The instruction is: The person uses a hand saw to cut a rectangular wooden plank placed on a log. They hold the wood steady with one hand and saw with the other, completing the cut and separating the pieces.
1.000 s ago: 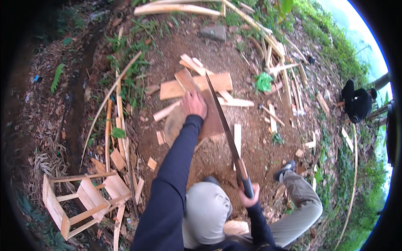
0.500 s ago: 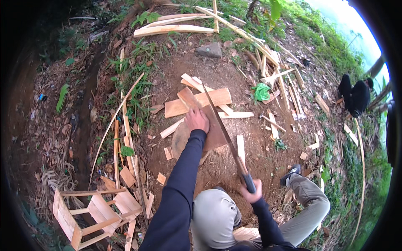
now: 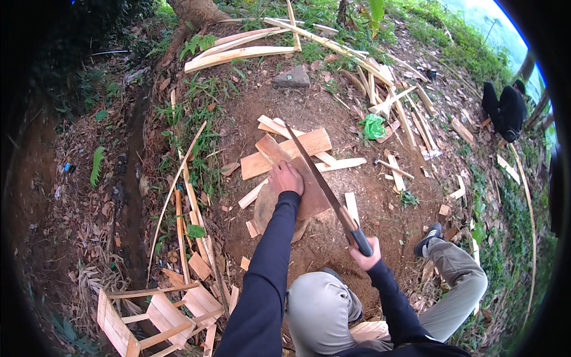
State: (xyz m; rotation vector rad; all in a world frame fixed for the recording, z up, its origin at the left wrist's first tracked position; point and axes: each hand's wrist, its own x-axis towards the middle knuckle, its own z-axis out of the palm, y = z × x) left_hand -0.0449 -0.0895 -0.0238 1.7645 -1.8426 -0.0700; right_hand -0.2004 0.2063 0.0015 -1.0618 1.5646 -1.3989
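Observation:
My left hand bears down on a brown wooden board, its fingers bent on the board's surface. Under the board sits a round cut stump. A handsaw slants across the board's right side, its long dark blade pointing up and left. My right hand is wrapped around the saw's dark handle, low and to the right. Whether the teeth are in the wood cannot be made out. Just beyond, a lighter wide plank lies across other strips on the ground.
A wooden frame with slats stands at lower left. A hammer, a green plastic bag and a grey stone lie farther off. Long strips lie at the back. A person in dark clothes is far right.
The view has shifted, so the whole scene sits slightly differently. Both hands keep their places on the board and the saw; the saw's handle has moved little relative to the board.

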